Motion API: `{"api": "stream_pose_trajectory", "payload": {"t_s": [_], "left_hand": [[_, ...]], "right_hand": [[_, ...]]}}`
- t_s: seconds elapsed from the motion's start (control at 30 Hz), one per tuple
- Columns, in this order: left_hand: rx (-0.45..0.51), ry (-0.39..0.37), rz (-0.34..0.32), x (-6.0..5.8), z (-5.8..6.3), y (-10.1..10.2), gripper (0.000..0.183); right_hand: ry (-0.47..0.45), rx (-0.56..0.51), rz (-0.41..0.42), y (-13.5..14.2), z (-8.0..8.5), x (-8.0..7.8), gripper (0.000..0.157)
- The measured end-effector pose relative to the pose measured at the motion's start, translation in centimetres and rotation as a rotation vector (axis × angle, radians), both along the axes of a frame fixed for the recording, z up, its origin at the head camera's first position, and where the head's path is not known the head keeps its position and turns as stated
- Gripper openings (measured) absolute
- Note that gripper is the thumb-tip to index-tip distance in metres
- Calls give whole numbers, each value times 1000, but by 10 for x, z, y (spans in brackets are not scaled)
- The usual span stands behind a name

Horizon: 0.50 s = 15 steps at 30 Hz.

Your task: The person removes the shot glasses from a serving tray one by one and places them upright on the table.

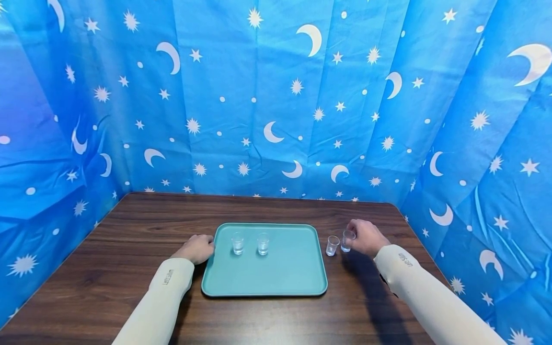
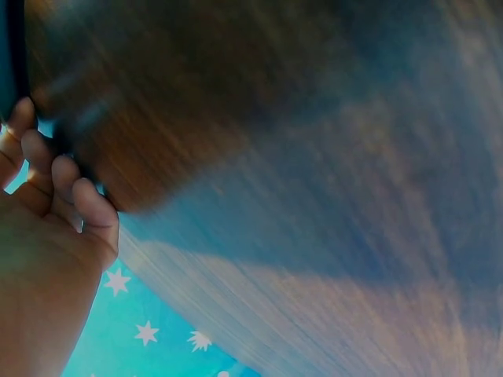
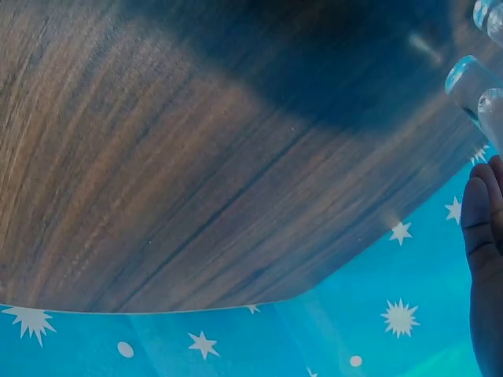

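My right hand [image 1: 367, 236] pinches a small clear shot glass [image 1: 347, 241] to the right of the tray. Close by on its left, another shot glass [image 1: 332, 246] stands on the table. In the right wrist view, glass [image 3: 476, 88] shows near the fingertips at the right edge. My left hand [image 1: 196, 249] grips the left rim of the green tray [image 1: 267, 285]. Its curled fingers [image 2: 96, 206] meet the dark tray edge in the left wrist view; the thumb's place is hard to make out. Two upright shot glasses, a left one [image 1: 237, 243] and a right one [image 1: 263, 244], stand on the tray's back half.
The brown wood-grain table [image 1: 142, 225] carries everything. A blue curtain [image 1: 233, 96] with white moons and stars hangs behind it and along both sides. The tray's low raised rim borders its flat surface.
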<state>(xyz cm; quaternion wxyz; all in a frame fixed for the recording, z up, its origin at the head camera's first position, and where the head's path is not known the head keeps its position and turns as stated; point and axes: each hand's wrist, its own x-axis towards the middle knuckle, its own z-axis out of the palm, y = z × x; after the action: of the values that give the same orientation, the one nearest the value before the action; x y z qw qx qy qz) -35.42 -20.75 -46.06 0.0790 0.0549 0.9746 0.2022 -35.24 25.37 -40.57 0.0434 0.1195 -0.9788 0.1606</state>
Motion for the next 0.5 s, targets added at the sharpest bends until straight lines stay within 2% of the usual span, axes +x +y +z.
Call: {"api": "stream_pose_trajectory", "payload": {"t_s": [0.23, 0.5], "left_hand": [[13, -9, -20, 1, 4, 0, 27], [15, -6, -16, 1, 4, 0, 28]], "right_hand": [[-48, 5, -29, -1, -6, 1, 35], [-81, 1, -55, 1, -8, 3, 34]]}}
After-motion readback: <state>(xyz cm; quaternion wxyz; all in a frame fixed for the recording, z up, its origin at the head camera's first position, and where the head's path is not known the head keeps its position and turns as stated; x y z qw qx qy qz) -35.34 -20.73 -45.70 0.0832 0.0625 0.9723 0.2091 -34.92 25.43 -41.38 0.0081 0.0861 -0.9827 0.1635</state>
